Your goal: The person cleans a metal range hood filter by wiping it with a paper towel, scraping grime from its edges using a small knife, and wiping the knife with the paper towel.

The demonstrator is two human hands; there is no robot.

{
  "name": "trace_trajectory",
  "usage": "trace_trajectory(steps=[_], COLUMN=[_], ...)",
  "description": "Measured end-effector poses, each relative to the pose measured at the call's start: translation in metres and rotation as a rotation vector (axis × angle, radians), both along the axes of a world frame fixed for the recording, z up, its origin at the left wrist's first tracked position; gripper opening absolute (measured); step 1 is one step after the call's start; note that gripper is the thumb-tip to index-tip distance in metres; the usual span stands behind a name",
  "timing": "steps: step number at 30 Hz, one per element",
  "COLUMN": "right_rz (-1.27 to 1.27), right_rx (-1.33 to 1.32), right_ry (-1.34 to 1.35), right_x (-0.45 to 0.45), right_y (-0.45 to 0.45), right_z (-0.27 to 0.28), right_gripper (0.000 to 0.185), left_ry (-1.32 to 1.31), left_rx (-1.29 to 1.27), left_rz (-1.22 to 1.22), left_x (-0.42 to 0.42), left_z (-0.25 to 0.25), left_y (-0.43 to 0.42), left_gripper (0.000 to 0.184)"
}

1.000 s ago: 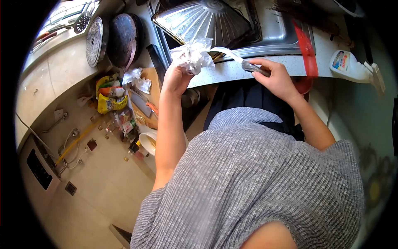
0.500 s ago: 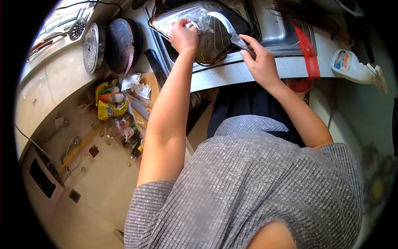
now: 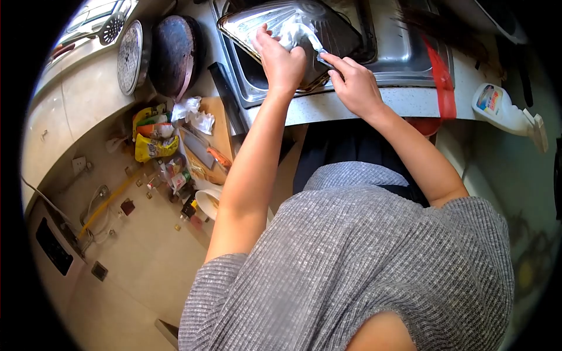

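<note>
A greasy, ribbed metal panel (image 3: 249,24) with a browned rim lies tilted over the left basin of the steel sink (image 3: 404,58). Above it, my left hand (image 3: 281,61) is closed on crumpled white tissue (image 3: 291,34), with the fingertips partly hidden. The tissue touches a pale, curved tool (image 3: 311,40), whose far end it covers. My right hand (image 3: 355,82) grips this tool by its handle, which is mostly hidden under the fingers; its exact kind is unclear.
A spray bottle (image 3: 497,105) lies on the right, near a red plastic strip (image 3: 440,76). Round dark pans (image 3: 171,58) lean at the left wall. Below, a cutting board (image 3: 215,120) holds a knife (image 3: 202,149) beside yellow packets (image 3: 155,147) and a white bowl (image 3: 206,202).
My left hand has moved right and slightly down, closer to my right hand. My right hand has shifted left, farther along the tool, and now covers its dark handle.
</note>
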State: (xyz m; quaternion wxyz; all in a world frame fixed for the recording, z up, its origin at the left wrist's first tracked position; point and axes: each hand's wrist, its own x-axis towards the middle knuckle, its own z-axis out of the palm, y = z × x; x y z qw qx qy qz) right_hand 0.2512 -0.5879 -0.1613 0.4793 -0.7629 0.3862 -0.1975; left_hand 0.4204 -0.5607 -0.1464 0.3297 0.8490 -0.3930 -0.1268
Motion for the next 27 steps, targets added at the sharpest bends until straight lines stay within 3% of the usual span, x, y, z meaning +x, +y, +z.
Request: trace_trajectory(steps=[3, 6, 9, 12, 14, 15, 16, 17, 21, 27], right_rz=[0.012, 0.0, -0.019, -0.038, -0.057, -0.117, -0.116, -0.117, -0.117, -0.098], right_rx=[-0.015, 0.002, 0.114, 0.342, 0.399, 0.272, 0.296, 0.321, 0.352, 0.503], right_ry=[0.042, 0.009, -0.039, -0.052, -0.084, -0.239, -0.234, -0.23, -0.24, -0.252], right_x=[0.003, 0.006, 0.011, 0.011, 0.01, 0.014, 0.013, 0.012, 0.012, 0.008], right_y=[-0.003, 0.0, 0.004, 0.0, -0.002, 0.0, -0.001, -0.001, -0.003, 0.005], right_z=[-0.007, -0.015, -0.018, -0.009, -0.01, -0.016, -0.02, -0.023, -0.029, -0.022], right_gripper=[0.036, 0.036, 0.036, 0.035, 0.035, 0.036, 0.036, 0.036, 0.036, 0.035], left_ry=[-0.3, 0.144, 0.675, 0.793, 0.732, 0.687, 0.641, 0.538, 0.526, 0.581], left_rx=[-0.03, -0.023, -0.026, -0.076, -0.052, -0.043, -0.033, -0.077, -0.134, -0.112], left_rz=[0.057, 0.446, 0.559, 0.61, 0.615, 0.62, 0.626, 0.66, 0.616, 0.609], left_x=[-0.005, -0.011, -0.006, -0.011, -0.01, -0.008, -0.006, -0.001, 0.015, 0.02], left_z=[0.001, -0.013, -0.018, -0.003, 0.003, 0.002, 0.0, -0.013, -0.029, -0.027], left_y=[0.028, 0.061, 0.079, 0.077, 0.073, 0.072, 0.071, 0.074, 0.079, 0.079], left_gripper=[0.073, 0.071, 0.068, 0.064, 0.055, 0.053, 0.051, 0.037, 0.017, 0.018])
